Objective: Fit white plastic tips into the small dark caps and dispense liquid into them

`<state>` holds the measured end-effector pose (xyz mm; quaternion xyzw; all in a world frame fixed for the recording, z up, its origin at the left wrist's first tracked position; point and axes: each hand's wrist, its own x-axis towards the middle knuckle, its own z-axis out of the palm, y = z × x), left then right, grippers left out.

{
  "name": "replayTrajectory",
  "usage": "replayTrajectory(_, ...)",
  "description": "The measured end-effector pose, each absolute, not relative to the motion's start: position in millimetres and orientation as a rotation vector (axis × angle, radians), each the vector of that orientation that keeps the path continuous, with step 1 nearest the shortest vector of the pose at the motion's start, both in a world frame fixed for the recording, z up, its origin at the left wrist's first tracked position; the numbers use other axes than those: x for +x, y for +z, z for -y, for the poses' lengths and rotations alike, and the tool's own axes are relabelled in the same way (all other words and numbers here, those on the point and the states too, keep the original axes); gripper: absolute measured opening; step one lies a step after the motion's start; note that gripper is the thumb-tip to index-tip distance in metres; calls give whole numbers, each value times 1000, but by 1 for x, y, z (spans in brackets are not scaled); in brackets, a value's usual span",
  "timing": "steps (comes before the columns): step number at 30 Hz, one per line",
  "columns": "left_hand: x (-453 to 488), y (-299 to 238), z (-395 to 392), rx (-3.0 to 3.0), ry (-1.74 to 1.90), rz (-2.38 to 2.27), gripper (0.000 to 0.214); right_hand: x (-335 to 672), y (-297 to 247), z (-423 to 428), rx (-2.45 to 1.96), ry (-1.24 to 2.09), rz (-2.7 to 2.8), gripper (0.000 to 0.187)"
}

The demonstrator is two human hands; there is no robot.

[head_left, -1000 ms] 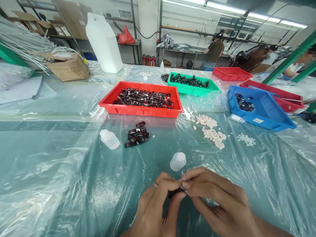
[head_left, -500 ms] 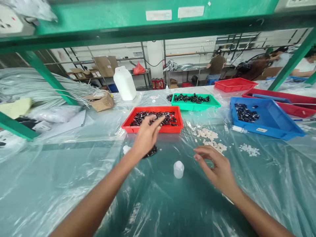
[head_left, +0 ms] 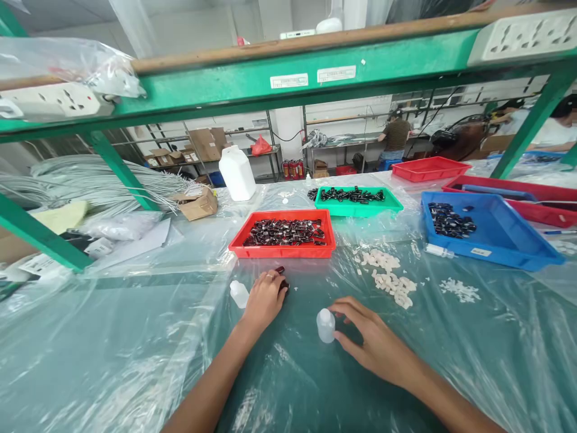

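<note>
My left hand (head_left: pixel 265 294) lies low over a few small black parts (head_left: pixel 280 270) on the plastic-covered table, its fingers curled together on them. The fingers partly hide these pieces. Close to its left side is a small white squeeze bottle (head_left: pixel 239 294). Beside another small translucent bottle (head_left: pixel 326 326), my right hand (head_left: pixel 360 337) has thumb and fingers spread apart. Their tips are at the bottle's right side, and I cannot tell whether they touch it. Just beyond my left hand sits a red tray (head_left: pixel 282 251) filled with small black parts.
A green tray (head_left: pixel 360 210) and a blue tray (head_left: pixel 509 231) hold more black parts. Piles of small whitish pieces (head_left: pixel 392 279) lie right of centre. A large white jug (head_left: pixel 237 174) stands behind. Green frame beams (head_left: pixel 252 75) cross overhead. Other people are in the background.
My left hand has come back from above the red tray down to the black parts on the table. My right hand has moved left to the bottle. The view has tilted upward.
</note>
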<state>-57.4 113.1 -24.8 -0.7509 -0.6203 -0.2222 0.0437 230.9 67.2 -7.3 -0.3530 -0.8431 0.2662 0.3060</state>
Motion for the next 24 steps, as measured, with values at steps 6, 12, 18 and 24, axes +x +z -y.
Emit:
replayTrajectory(6, -59, -23, -107, -2358, -865, 1933, 19, 220, -17, -65, -1118, 812, 2173, 34)
replayTrajectory(12, -32, -9, -76, -2497, -1369, 1790, 13, 220, -14, -69, -1074, 857, 2065, 26)
replayTrajectory(18, -4, -16, -53, -2725, -1788, 1778, 23, 239, -11, -79, -1036, 850, 1981, 31)
replayTrajectory(24, 2, -24, -49, -2521, -2294, 1910, 26, 233, -12, -77, -1020, 854, 2033, 31)
